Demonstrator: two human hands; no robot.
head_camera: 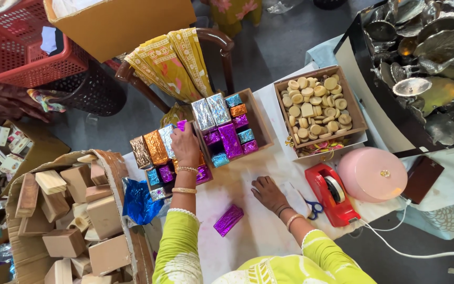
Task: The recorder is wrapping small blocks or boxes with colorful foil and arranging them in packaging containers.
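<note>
My left hand (186, 147) reaches into a shallow cardboard tray (151, 184) of foil-wrapped blocks and grips a small purple foil-wrapped block (181, 125) at its fingertips. Gold, silver, blue and purple wrapped blocks (156, 148) fill that tray. A second tray (261, 123) just right of it holds more wrapped blocks (230, 139). My right hand (268, 192) lies flat on the white tabletop (248, 231), fingers spread, holding nothing. One purple wrapped block (228, 219) lies loose on the table between my arms.
A red tape dispenser (332, 193), blue-handled scissors (315, 208) and a pink round box (371, 173) sit to the right. A box of round tan pieces (316, 105) is behind them. Bare wooden blocks fill a carton (64, 221) at left. Blue foil (138, 202) lies by the tray.
</note>
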